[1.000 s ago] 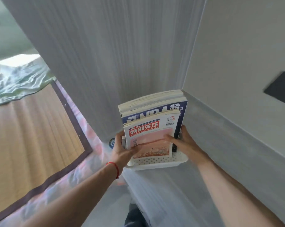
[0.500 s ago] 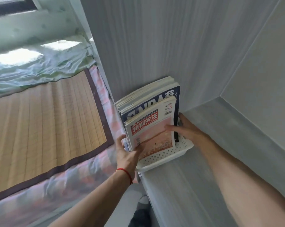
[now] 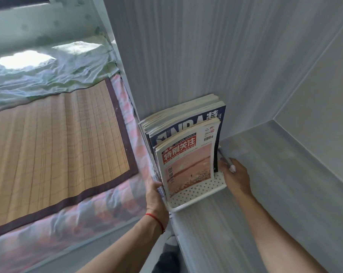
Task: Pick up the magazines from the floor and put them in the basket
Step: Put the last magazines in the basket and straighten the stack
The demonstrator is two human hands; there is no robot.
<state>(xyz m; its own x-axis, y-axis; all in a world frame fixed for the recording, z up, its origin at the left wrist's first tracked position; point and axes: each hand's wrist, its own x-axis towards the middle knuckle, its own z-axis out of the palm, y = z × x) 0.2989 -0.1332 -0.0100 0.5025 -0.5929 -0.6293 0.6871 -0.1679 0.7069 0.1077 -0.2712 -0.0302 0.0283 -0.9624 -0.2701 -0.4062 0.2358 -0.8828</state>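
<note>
The magazines (image 3: 188,154) are paper with glossy printed covers. The basket (image 3: 198,192) is white perforated plastic, smooth. The tabletop (image 3: 265,174) and the panel (image 3: 186,56) behind show a matt pale woodgrain. The bed mat (image 3: 54,144) looks woven bamboo, the sheet (image 3: 48,75) crumpled cloth.

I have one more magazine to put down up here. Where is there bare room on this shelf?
The shelf is bare to the right of the basket, out to the wall corner, and in front toward the person. The basket is crowded: magazines stand packed upright, with the left hand at its left side and the right hand at its right end.
</note>
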